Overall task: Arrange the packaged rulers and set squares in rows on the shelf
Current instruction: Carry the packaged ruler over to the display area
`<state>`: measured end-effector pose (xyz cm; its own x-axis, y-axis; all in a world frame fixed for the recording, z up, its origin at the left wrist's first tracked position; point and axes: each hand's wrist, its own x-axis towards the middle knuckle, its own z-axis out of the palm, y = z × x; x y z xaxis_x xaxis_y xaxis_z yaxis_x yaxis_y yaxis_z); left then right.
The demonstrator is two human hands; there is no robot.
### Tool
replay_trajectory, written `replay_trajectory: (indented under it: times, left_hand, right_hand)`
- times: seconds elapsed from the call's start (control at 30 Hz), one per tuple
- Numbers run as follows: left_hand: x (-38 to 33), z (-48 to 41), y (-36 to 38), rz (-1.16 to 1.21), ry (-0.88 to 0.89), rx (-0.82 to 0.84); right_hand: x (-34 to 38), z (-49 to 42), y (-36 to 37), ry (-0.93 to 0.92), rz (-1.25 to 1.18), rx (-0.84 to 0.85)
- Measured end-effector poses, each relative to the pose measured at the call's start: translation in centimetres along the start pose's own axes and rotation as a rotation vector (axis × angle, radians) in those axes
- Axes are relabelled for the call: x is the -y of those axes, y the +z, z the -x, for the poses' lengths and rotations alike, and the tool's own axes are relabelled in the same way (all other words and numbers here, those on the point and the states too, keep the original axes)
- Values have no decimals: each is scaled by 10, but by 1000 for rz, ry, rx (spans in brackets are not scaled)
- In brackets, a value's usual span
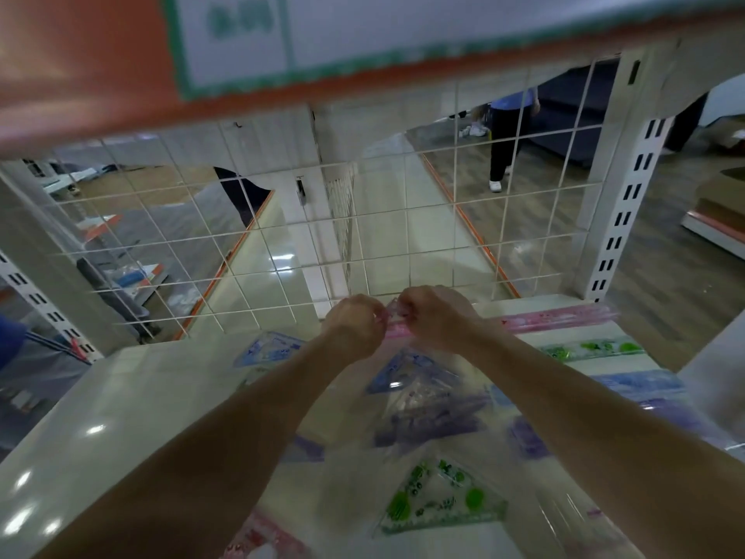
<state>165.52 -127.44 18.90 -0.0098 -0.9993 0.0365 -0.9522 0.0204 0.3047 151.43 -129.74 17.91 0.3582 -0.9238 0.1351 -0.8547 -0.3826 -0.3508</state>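
Note:
Both my hands meet at the back of the white shelf (121, 397), close to the wire grid. My left hand (354, 324) and my right hand (433, 316) pinch a pink packaged set square (397, 322) between them. A pink packaged ruler (564, 318) lies behind my right forearm, with a green ruler (592, 349) and a blue ruler (641, 383) in rows in front of it. Blue set squares (270, 349) (411, 369), a purple one (435, 417) and a green one (439, 498) lie on the shelf between and under my arms.
A white wire grid (282, 236) closes the shelf's back. An orange-edged shelf (121, 94) hangs overhead. A slotted upright (625, 219) stands at the right. Behind the grid a person (508, 127) stands on the wooden floor. Another pink package (266, 534) lies at the near edge.

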Motion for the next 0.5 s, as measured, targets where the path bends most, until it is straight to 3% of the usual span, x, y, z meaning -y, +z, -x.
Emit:
replay_trajectory:
  times: [0.1, 0.23, 0.37, 0.5]
  left_hand:
    - [-2, 4, 1, -40, 26, -67]
    - [-3, 8, 6, -116, 42, -8]
    - [-1, 3, 3, -104, 9, 0]
    - [-9, 1, 11, -160, -8, -18]
  right_hand:
    - [-5, 4, 0, -31, -28, -93]
    - [-5, 11, 7, -81, 77, -36]
    - [-6, 8, 5, -78, 21, -155]
    - [-1, 6, 5, -89, 58, -123]
